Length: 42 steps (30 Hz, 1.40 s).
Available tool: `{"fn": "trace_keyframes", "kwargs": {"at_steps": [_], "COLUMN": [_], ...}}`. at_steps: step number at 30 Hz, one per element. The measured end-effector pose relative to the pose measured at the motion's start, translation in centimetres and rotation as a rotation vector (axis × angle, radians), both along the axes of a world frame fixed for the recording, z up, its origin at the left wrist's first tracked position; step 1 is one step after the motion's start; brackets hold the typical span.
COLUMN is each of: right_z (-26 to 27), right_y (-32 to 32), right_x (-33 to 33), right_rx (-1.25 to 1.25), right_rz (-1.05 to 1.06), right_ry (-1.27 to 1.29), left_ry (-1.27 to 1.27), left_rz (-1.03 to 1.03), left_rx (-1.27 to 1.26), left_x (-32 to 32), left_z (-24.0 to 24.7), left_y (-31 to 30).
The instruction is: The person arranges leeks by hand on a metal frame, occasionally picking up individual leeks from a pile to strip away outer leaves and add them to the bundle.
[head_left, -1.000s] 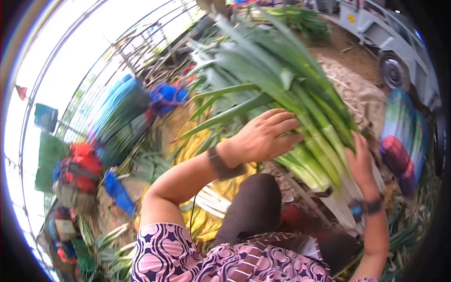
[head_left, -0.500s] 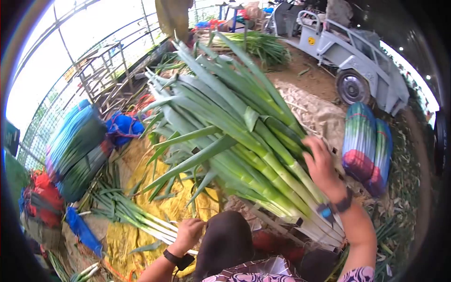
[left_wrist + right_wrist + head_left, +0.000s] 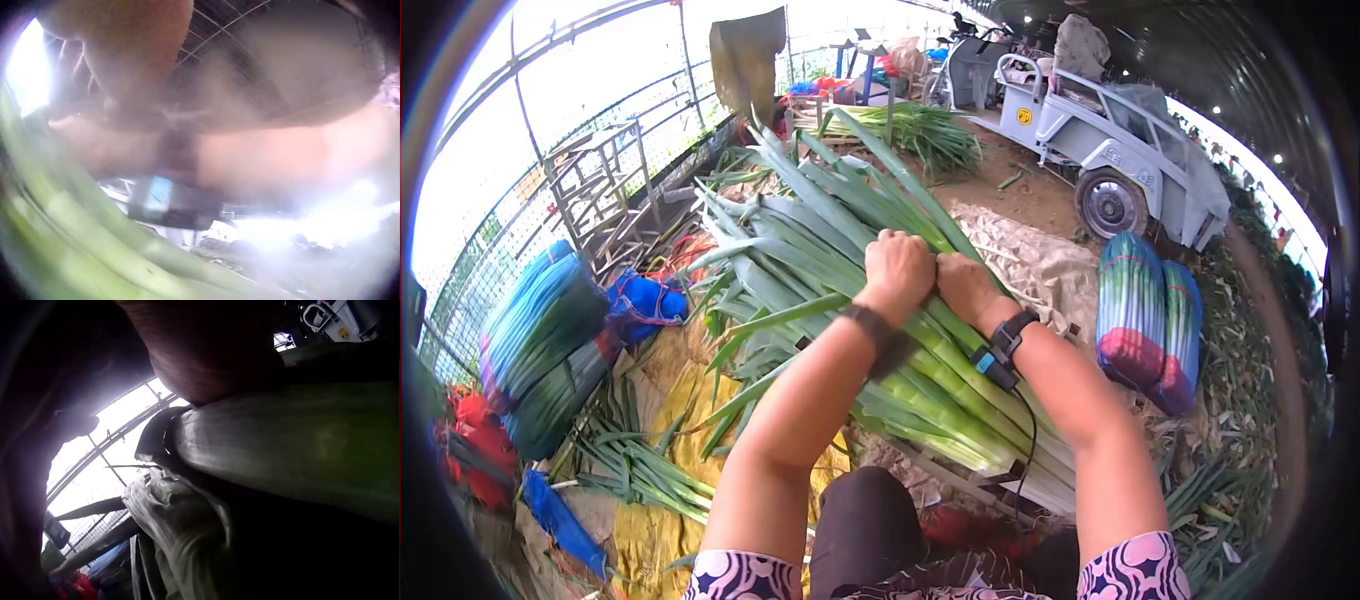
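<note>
A large bundle of long green onions (image 3: 940,370) lies slanting in front of me, white ends toward my right knee and leaves pointing away. My left hand (image 3: 900,270), its fingers curled, grips leaves at the middle of the bundle. Right beside it my right hand (image 3: 972,290) also grips there, with the knuckles of both hands nearly together. In the right wrist view fingers (image 3: 212,356) press over a thick green stalk (image 3: 281,444), and a folded leaf (image 3: 178,506) hangs below. The left wrist view is blurred, with stalks (image 3: 81,231) under the right wrist's band (image 3: 175,203).
Wrapped onion bundles (image 3: 1135,310) stand at the right, and more (image 3: 540,340) at the left. Loose onions (image 3: 650,460) lie on a yellow sheet (image 3: 680,410). Another onion heap (image 3: 920,135) and a grey cargo tricycle (image 3: 1100,150) are farther back.
My left hand left the bundle, dropped beside my knee, then came back onto the leaves. The right hand moved from the bundle's right side up to meet it. The view swung right.
</note>
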State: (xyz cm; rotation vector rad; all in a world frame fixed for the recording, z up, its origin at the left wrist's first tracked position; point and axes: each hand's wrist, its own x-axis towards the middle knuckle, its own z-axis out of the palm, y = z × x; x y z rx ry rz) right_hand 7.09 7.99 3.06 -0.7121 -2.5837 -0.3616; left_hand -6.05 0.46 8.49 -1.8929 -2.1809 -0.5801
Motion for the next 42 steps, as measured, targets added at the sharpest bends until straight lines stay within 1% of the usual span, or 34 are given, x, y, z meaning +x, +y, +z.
{"fn": "trace_keyframes", "kwargs": {"at_steps": [1, 2, 3, 5, 8, 11, 12, 13, 17, 18, 20, 22, 23, 25, 26, 29, 30, 31, 32, 33, 35, 36, 37, 38, 39, 40, 41, 42], "right_z": [-0.1, -0.3, -0.2, -0.1, -0.4, -0.4, -0.4, -0.4, -0.5, -0.7, -1.1, -1.4, -1.4, -0.9, -0.5, 1.1, 1.8, 2.3, 3.0, 3.3, 4.0, 5.0, 5.5, 5.4, 5.4, 5.6, 5.5, 5.8], "right_y": [0.1, -0.1, -0.2, -0.7, -0.3, -0.5, -0.4, -0.5, -0.9, -0.8, -0.8, -0.9, -0.9, -1.2, -1.5, -1.5, -1.6, -1.8, -2.0, -1.6, -0.4, -0.5, -0.1, 0.3, 0.6, 1.0, 1.2, 0.5], "right_x": [0.1, 0.3, 0.4, 0.4, 0.3, 0.6, 0.6, 0.6, 0.7, 0.6, 0.6, 0.7, 0.7, 0.9, 1.0, 0.5, -0.1, -1.0, -1.7, -2.4, -4.0, -4.4, -4.6, -4.8, -5.0, -5.1, -5.3, -5.3], "right_rx": [0.092, 0.065, 0.054, 0.023, -0.010, -0.037, -0.039, -0.044, -0.043, -0.030, -0.003, -0.008, -0.010, 0.034, 0.055, -0.066, -0.241, -0.415, -0.589, -0.656, -0.785, -0.900, -0.989, -1.139, -1.285, -1.344, -1.337, -1.335], "right_rz": [-0.034, -0.009, -0.016, -0.022, -0.076, -0.053, -0.050, -0.047, -0.044, -0.057, -0.077, -0.049, -0.034, -0.009, 0.004, 0.083, 0.037, -0.007, -0.051, -0.121, -0.259, -0.322, -0.293, -0.319, -0.347, -0.322, -0.301, -0.283], "right_ry": [-0.073, 0.017, 0.028, 0.056, 0.062, 0.116, 0.133, 0.149, 0.193, 0.170, 0.113, 0.189, 0.229, 0.241, 0.246, 0.337, 0.327, 0.313, 0.297, 0.270, 0.211, 0.159, 0.151, 0.243, 0.338, 0.366, 0.383, 0.402], "left_ry": [-0.079, -0.012, 0.028, 0.105, 0.077, -0.225, -0.303, -0.434, -1.061, -1.225, -1.096, -0.976, -0.811, -0.483, -0.471, -0.512, -0.486, -0.381, -0.232, -0.084, 0.105, 0.051, -0.003, 0.062, 0.082, 0.098, 0.112, 0.068], "left_rz": [0.011, -0.033, -0.042, -0.080, -0.098, 0.005, -0.032, -0.065, -0.388, -0.476, -0.446, -0.420, -0.354, -0.218, -0.161, -0.038, -0.050, -0.058, -0.058, -0.057, -0.276, -0.323, -0.370, -0.381, -0.434, -0.484, -0.533, -0.578], "left_rx": [-0.171, -0.252, -0.385, -0.431, -0.443, -0.204, -0.045, -0.013, 0.207, 0.269, 0.213, 0.191, 0.257, 0.372, 0.374, 0.327, 0.305, 0.373, 0.346, 0.318, 0.044, 0.133, 0.220, 0.237, 0.112, -0.009, -0.132, -0.025], "left_x": [-0.7, -1.3, -1.2, -1.6, -2.2, -3.5, -4.4, -4.9, -6.3, -6.5, -7.0, -7.0, -6.8, -5.0, -4.3, -4.3, -3.6, -2.4, -1.0, 0.7, 2.7, 3.4, 3.7, 3.4, 3.6, 4.0, 4.5, 5.2], "left_z": [0.7, 1.1, 2.3, 2.5, 3.0, 1.5, 0.2, 0.0, -1.4, -1.7, -2.8, -3.3, -3.6, -2.7, -2.2, -3.8, -3.7, -3.5, -3.4, -2.5, -3.0, -3.6, -4.3, -4.7, -4.7, -4.6, -4.7, -6.2], "left_y": [1.2, 2.0, 2.1, 2.6, 2.4, 1.7, 1.3, 0.6, -2.2, -2.4, -1.9, -1.6, -1.5, -2.4, -3.0, -3.1, -4.2, -5.2, -6.3, -7.9, -9.0, -9.1, -8.9, -8.3, -8.3, -8.2, -8.1, -8.0]}}
